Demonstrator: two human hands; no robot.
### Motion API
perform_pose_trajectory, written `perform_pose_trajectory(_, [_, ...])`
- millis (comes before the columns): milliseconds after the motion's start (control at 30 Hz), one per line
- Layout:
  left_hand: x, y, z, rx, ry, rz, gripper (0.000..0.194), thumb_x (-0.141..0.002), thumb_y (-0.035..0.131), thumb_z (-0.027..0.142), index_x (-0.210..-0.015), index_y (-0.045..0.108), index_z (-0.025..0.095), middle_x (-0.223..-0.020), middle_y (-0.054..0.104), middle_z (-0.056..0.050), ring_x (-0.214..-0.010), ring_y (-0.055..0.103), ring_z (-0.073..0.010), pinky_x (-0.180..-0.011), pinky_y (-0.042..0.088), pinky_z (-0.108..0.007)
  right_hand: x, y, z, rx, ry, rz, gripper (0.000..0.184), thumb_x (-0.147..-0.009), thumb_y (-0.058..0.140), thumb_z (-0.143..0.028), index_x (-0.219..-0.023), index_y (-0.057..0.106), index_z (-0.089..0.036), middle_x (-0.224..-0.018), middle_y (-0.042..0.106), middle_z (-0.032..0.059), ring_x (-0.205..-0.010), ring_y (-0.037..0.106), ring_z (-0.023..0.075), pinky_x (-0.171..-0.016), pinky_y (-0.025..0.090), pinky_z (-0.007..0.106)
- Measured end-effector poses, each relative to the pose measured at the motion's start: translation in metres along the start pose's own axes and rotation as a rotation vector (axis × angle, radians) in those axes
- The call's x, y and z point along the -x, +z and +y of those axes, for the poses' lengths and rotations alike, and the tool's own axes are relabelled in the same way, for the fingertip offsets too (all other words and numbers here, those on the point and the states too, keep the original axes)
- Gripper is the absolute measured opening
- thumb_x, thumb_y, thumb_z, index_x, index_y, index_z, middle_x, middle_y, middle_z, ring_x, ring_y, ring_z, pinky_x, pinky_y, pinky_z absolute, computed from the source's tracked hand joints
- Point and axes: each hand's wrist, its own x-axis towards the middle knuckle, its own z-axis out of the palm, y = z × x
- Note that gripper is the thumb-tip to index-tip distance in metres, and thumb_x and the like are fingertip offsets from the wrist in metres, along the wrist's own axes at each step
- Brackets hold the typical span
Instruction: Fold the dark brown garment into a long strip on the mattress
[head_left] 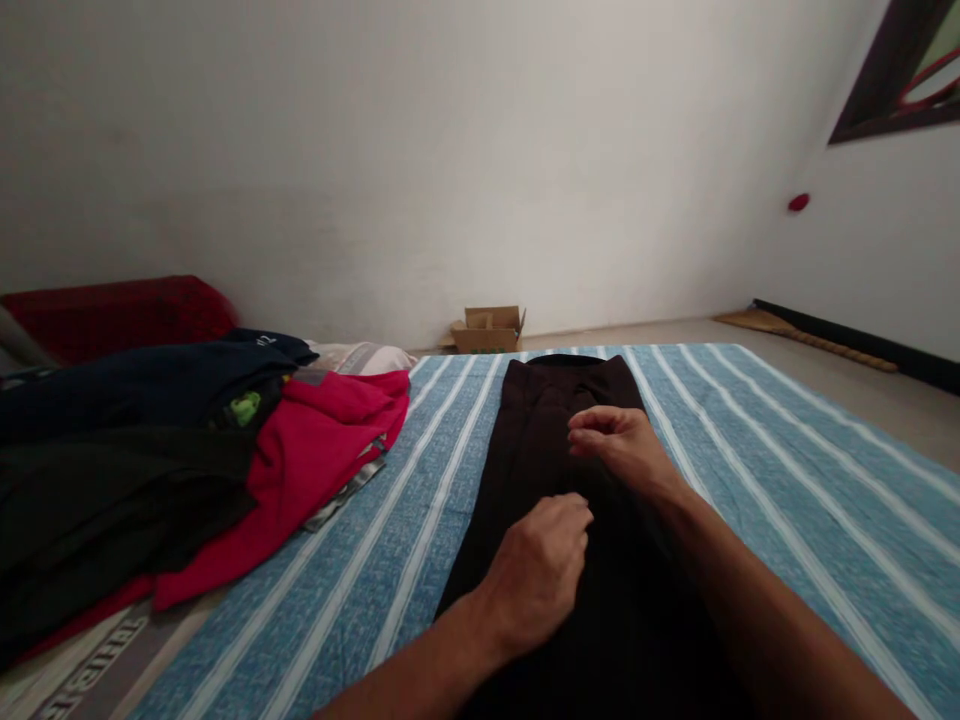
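A dark brown-black garment (pixel 555 430) with a waistband at its far end lies lengthwise before me; I cannot tell whether it is trousers or a skirt. Over its near middle is my left hand (pixel 541 560), its fingers curled and their undersides hidden, so whatever they hold does not show. Farther along and to the right, my right hand (pixel 622 442) hovers over the garment's upper part. Its fingers are bent, with a small gap between them and the thumb, and nothing shows in it. Beneath the garment is a blue bedsheet (pixel 442 450) with white stripes.
Heaped clothes lie on the left: a bright pink garment (pixel 322 430), a dark green-black one (pixel 112 500) and a navy one (pixel 150 375). A red object (pixel 120 310) is behind them. An opened cardboard box (pixel 489 330) stands beyond the sheet, by the white wall (pixel 480 150).
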Motion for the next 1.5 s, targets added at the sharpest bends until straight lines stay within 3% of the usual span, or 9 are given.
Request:
perform_pose_trajectory(100, [0.010, 0.010, 0.009, -0.096, 0.144, -0.176, 0.032, -0.090, 0.043, 0.025, -0.118, 0.055, 0.015, -0.127, 0.057, -0.011, -0.125, 0.045, -0.0221, -0.107, 0.034, -0.041, 0.011, 0.003, 0.001, -0.015, 0.076, -0.203, 0.012, -0.068, 0.062, -0.025, -0.075, 0.066, -0.016, -0.064, 0.061, -0.0006, -0.056, 0.054, 0.0118, -0.053, 0.042, 0.023])
perform_pose_trajectory(200, [0.009, 0.020, 0.008, -0.156, 0.141, -0.255, 0.040, -0.092, 0.043, 0.038, -0.124, 0.050, 0.016, -0.133, 0.053, -0.010, -0.130, 0.038, -0.0241, -0.110, 0.027, -0.047, 0.018, 0.002, 0.015, 0.154, 0.031, -0.236, 0.010, -0.068, 0.059, -0.019, -0.074, 0.067, -0.017, -0.069, 0.062, -0.0008, -0.064, 0.055, 0.0119, -0.059, 0.042, 0.023])
perform_pose_trajectory(300, [0.009, 0.025, 0.003, -0.166, 0.148, -0.287, 0.041, -0.093, 0.040, 0.040, -0.125, 0.049, 0.017, -0.136, 0.051, -0.009, -0.133, 0.034, -0.0239, -0.111, 0.023, -0.050, 0.019, -0.003, 0.026, 0.187, -0.004, -0.260, 0.011, -0.072, 0.060, -0.021, -0.078, 0.067, -0.017, -0.075, 0.061, -0.0002, -0.071, 0.056, 0.0128, -0.065, 0.044, 0.024])
perform_pose_trajectory(533, [0.011, 0.026, 0.002, -0.171, 0.155, -0.276, 0.039, -0.093, 0.039, 0.040, -0.125, 0.049, 0.020, -0.139, 0.047, -0.007, -0.135, 0.030, -0.0237, -0.109, 0.021, -0.056, 0.019, -0.002, 0.014, 0.301, -0.096, -0.361, 0.012, -0.079, 0.057, -0.018, -0.070, 0.065, -0.017, -0.075, 0.055, 0.0001, -0.068, 0.053, 0.0110, -0.061, 0.041, 0.022])
perform_pose_trajectory(767, [0.011, 0.029, 0.002, -0.124, 0.136, -0.265, 0.047, -0.090, 0.044, 0.040, -0.134, 0.042, 0.021, -0.137, 0.049, -0.007, -0.130, 0.036, -0.0250, -0.110, 0.020, -0.053, 0.027, 0.009, 0.001, 0.796, -0.270, -0.408, 0.025, -0.083, 0.050, -0.011, -0.061, 0.062, -0.017, -0.070, 0.051, -0.0005, -0.061, 0.045, 0.0086, -0.055, 0.034, 0.022])
perform_pose_trajectory(900, [0.010, 0.027, 0.004, -0.117, 0.130, -0.264, 0.052, -0.091, 0.043, 0.039, -0.139, 0.034, 0.021, -0.141, 0.044, -0.007, -0.133, 0.032, -0.0251, -0.112, 0.016, -0.052, 0.028, 0.018, -0.002, 1.092, -0.319, -0.427, 0.024, -0.080, 0.052, -0.009, -0.059, 0.062, -0.017, -0.068, 0.050, 0.0009, -0.058, 0.043, 0.0101, -0.050, 0.026, 0.025])
perform_pose_trajectory(1067, [0.009, 0.028, 0.005, -0.102, 0.145, -0.274, 0.049, -0.092, 0.040, 0.038, -0.138, 0.035, 0.021, -0.143, 0.042, -0.008, -0.136, 0.026, -0.0256, -0.113, 0.009, -0.051, 0.027, 0.027, -0.005, 1.235, -0.321, -0.483, 0.021, -0.079, 0.050, -0.009, -0.067, 0.065, -0.017, -0.075, 0.055, 0.0052, -0.066, 0.048, 0.0149, -0.050, 0.027, 0.027])
perform_pose_trajectory(1267, [0.010, 0.029, 0.005, -0.109, 0.119, -0.270, 0.047, -0.092, 0.041, 0.039, -0.136, 0.038, 0.022, -0.138, 0.047, -0.007, -0.132, 0.035, -0.0248, -0.112, 0.013, -0.053, 0.024, 0.021, -0.002, 1.113, -0.326, -0.461, 0.020, -0.079, 0.045, -0.008, -0.066, 0.058, -0.016, -0.075, 0.053, 0.0038, -0.064, 0.046, 0.0135, -0.052, 0.029, 0.026])
perform_pose_trajectory(1500, [0.014, 0.033, 0.004, -0.153, 0.138, -0.230, 0.042, -0.092, 0.041, 0.039, -0.129, 0.046, 0.021, -0.140, 0.045, -0.007, -0.132, 0.035, -0.0252, -0.109, 0.020, -0.057, 0.018, -0.010, 0.010, 0.291, -0.053, -0.411, 0.011, -0.080, 0.051, -0.022, -0.073, 0.056, -0.017, -0.075, 0.051, -0.0002, -0.069, 0.048, 0.0119, -0.063, 0.040, 0.023])
